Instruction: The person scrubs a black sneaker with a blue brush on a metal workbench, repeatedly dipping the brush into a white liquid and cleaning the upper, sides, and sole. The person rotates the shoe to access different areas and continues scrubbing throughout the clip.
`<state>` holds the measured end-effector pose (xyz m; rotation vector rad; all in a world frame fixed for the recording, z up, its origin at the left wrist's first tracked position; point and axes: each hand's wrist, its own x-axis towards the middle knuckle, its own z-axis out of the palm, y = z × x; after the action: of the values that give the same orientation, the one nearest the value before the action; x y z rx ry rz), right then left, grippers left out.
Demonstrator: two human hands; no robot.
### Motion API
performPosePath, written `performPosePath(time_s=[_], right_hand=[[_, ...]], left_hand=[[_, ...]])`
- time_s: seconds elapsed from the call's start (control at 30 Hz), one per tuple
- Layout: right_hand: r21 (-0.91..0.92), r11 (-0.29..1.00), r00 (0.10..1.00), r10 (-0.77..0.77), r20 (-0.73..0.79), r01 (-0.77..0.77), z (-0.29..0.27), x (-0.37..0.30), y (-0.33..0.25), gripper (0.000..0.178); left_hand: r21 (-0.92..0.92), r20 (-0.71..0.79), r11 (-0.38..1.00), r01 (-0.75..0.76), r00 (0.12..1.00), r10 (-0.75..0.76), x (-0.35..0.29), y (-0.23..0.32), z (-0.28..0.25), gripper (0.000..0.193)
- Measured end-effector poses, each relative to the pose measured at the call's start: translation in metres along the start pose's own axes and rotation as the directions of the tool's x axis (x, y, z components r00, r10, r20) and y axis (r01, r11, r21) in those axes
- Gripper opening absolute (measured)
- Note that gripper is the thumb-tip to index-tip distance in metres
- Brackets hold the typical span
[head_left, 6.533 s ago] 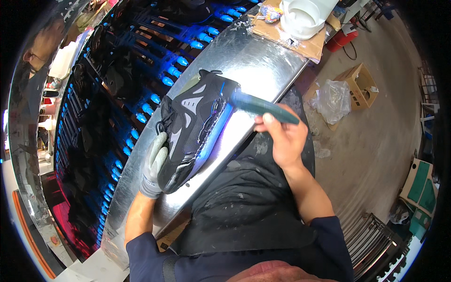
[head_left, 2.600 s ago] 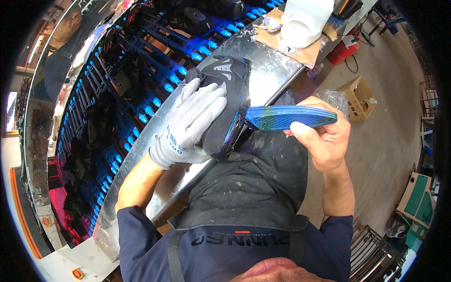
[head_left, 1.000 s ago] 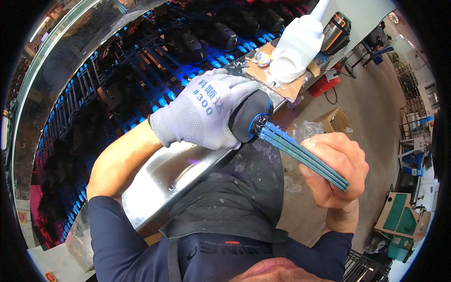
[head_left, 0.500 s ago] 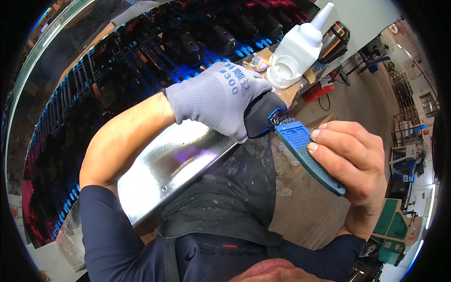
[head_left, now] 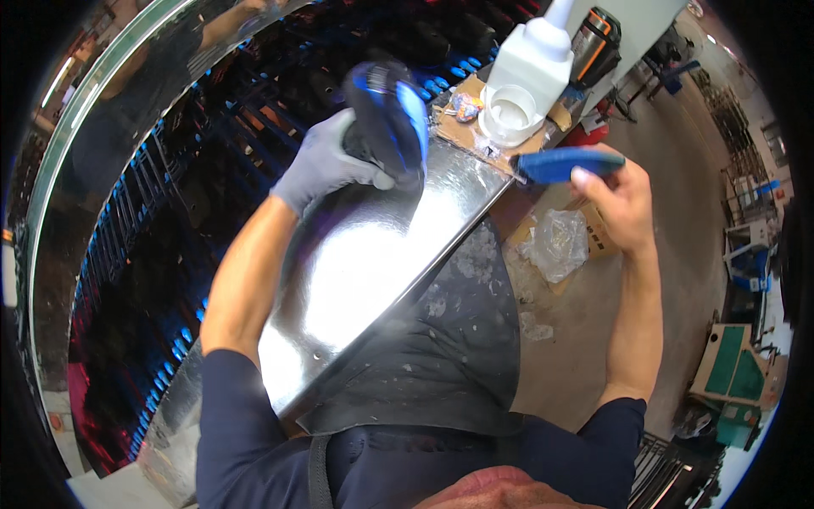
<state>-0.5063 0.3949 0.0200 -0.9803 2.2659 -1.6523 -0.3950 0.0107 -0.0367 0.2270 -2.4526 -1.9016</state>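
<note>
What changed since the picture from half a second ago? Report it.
The gloved left hand has carried the shoe leftward and away from the body. The right hand has moved the brush away from the body too; its bristles, then at the shoe, are now clear. Neither was let go. The white bottle stayed put.

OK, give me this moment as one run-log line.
left hand: gloved, gripping dark shoe | right hand: bare, holding blue brush | contact: brush apart from shoe | nearby: white bottle, cardboard, metal bench
</note>
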Motion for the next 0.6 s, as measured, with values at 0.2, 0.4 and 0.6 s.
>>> performPosePath(time_s=[0.2, 0.4, 0.6], right_hand=[[0.029, 0.998, 0.944, 0.057, -0.325, -0.05, 0.001, 0.04, 0.089, 0.018], [-0.476, 0.874, 0.946, -0.068, -0.318, -0.098, 0.015, 0.097, 0.112, 0.025], [-0.625, 0.776, 0.973, -0.076, -0.22, -0.081, 0.037, 0.121, 0.103, 0.025]], left_hand=[[-0.499, -0.195, 0.849, -0.172, 0.977, 0.083, -0.042, -0.04, 0.021, 0.07], [-0.701, 0.002, 0.712, -0.053, 0.997, 0.076, -0.062, -0.018, 0.017, 0.075], [-0.984, -0.098, 0.129, -0.12, 0.981, 0.168, -0.085, -0.091, 0.037, 0.07]])
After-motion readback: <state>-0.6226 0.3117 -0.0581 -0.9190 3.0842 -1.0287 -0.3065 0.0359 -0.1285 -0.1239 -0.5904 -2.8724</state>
